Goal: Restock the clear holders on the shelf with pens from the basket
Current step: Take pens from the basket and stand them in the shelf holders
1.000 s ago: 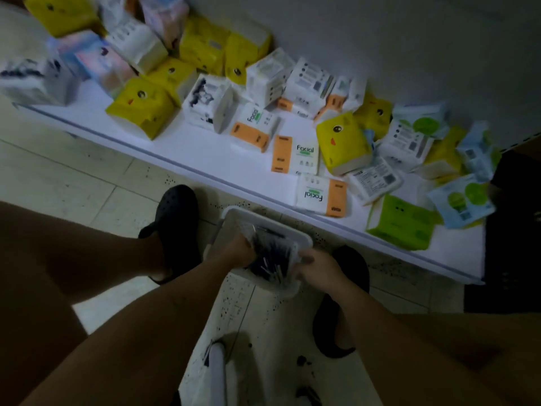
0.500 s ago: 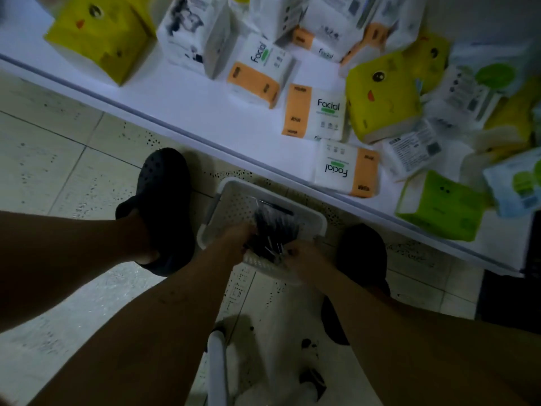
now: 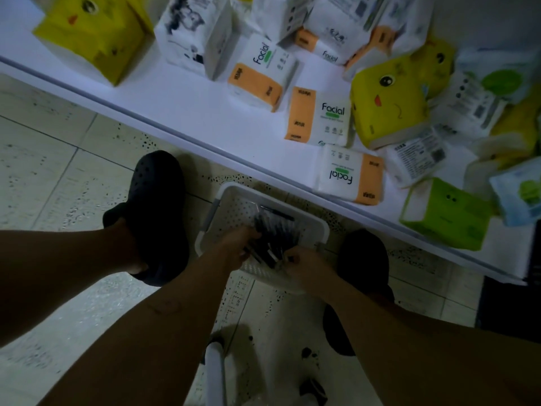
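Observation:
A white perforated basket stands on the tiled floor between my two feet, just in front of the low shelf edge. A bundle of dark pens lies inside it. My left hand grips the bundle from the left. From the right, my right hand pinches the near ends of the pens. No clear holders are in view.
The low white shelf carries several tissue packs in yellow, orange-white and green. My black clogs flank the basket. A white rounded object stands on the floor below my arms. A dark unit is at right.
The view has dropped and closed in on the basket. Both hands stay in the basket, gathering the pens closer together.

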Available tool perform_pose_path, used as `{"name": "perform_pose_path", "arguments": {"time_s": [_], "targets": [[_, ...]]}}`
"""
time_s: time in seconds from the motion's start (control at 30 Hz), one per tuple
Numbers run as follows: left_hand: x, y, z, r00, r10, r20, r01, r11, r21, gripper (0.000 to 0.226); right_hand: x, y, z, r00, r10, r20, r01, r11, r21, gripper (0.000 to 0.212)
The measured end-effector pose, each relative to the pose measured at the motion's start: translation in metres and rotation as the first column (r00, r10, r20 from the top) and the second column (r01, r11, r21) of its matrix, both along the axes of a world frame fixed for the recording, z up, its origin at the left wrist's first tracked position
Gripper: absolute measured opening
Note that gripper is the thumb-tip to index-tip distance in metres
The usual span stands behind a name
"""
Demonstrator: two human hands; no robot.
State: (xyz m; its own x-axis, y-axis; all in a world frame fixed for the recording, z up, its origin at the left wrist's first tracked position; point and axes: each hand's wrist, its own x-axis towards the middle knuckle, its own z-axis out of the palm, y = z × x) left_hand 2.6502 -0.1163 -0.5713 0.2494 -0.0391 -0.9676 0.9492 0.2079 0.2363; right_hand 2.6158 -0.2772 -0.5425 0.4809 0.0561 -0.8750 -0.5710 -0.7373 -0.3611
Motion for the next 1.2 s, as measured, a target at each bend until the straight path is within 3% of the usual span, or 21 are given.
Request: {"name": "perform_pose_path", "arguments": {"time_s": [0.23, 0.43, 0.63, 0.77, 0.97, 1.2], "targets": [[-0.009, -0.009, -0.007, 0.997, -0.053, 0.064, 0.037, 0.975, 0.220, 0.020, 0.004, -0.001, -0.005, 0.998, 0.020, 0.051, -0.018, 0.999, -0.031, 0.025], [-0.018, -0.008, 0.007, 0.940, -0.213, 0.268, 0.044, 0.852, 0.521, 0.014, 0.006, 0.009, -0.014, 0.986, 0.131, 0.103, -0.128, 0.991, -0.032, 0.033], [-0.035, 0.006, 0.032, 0.861, -0.305, 0.406, 0.046, 0.843, 0.536, 0.021, 0.008, 0.032, -0.020, 0.915, 0.385, 0.116, -0.381, 0.923, -0.061, 0.036], [-0.044, 0.023, 0.038, 0.854, -0.356, 0.380, 0.105, 0.832, 0.544, 0.044, 0.015, 0.057, -0.025, 0.901, 0.425, 0.087, -0.426, 0.905, -0.011, 0.030], [-0.043, 0.039, 0.047, 0.835, -0.382, 0.395, 0.134, 0.838, 0.529, 0.037, 0.019, 0.081, -0.042, 0.816, 0.565, -0.119, -0.577, 0.809, -0.115, 0.062], [-0.039, 0.042, 0.043, 0.888, -0.283, 0.363, 0.108, 0.895, 0.432, 0.028, 0.019, 0.082, -0.047, 0.855, 0.479, -0.200, -0.509, 0.848, -0.145, 0.061]]}}
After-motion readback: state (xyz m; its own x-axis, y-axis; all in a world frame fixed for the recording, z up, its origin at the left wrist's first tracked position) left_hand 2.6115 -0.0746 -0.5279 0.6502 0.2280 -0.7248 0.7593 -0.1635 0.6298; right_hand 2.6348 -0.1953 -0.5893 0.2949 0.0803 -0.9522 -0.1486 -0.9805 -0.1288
